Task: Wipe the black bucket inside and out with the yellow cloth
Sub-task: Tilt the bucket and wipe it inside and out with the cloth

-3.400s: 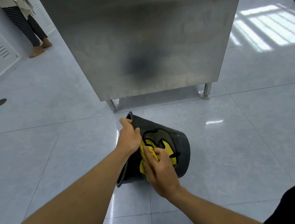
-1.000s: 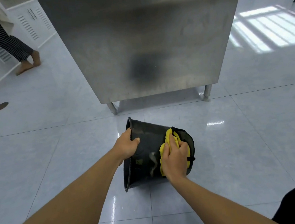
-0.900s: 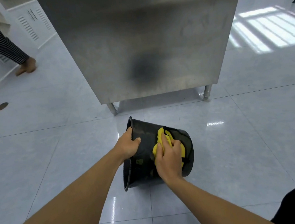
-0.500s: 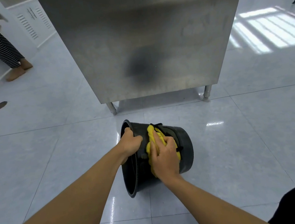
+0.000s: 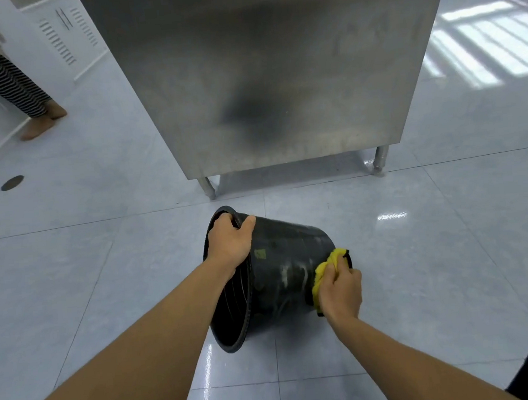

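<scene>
The black bucket (image 5: 281, 262) lies tipped on its side on the tiled floor, its mouth facing left and toward me, its base to the right. Pale smears show on its outer wall. My left hand (image 5: 229, 242) grips the upper rim, fingers curled over the edge. My right hand (image 5: 339, 289) holds the bunched yellow cloth (image 5: 324, 266) pressed against the outer wall near the bucket's base. Most of the cloth is hidden under that hand.
A tall stainless steel cabinet (image 5: 264, 72) on short legs stands just behind the bucket. A person in striped trousers (image 5: 9, 81) stands barefoot at the far left by a white louvred wall. A round floor drain (image 5: 12, 183) lies left.
My right hand slid the yellow cloth from near the rim along the outer wall to the base end. The bucket has turned a little, and my left hand keeps hold of the rim.
</scene>
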Motion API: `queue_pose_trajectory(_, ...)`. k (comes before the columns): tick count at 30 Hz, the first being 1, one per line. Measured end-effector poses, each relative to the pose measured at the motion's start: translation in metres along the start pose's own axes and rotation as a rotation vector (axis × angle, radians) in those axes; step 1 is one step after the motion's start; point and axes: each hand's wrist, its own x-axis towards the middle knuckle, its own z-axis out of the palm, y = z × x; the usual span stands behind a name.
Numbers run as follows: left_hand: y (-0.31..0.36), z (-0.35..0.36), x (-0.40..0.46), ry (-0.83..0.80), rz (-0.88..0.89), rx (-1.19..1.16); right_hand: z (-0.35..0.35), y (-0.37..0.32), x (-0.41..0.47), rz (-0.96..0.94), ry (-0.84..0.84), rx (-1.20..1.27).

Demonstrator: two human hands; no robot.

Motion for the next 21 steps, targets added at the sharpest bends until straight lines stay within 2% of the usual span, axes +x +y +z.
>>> queue_pose_trajectory(9,-0.003,-0.003,0.007,-0.211,-0.197,-0.060,0.020,-0.066,-0.052,-0.473,-0.123,0.192)
queue_pose_trajectory(14,0.007,-0.008,-0.005,-0.419,-0.174,0.007,0.025,-0.085,-0.068,-0.543,-0.170,0.283)
queue_pose_trajectory(21,0.012,-0.017,-0.011,-0.484,-0.153,-0.010,0.021,-0.085,-0.058,-0.624,-0.115,0.249)
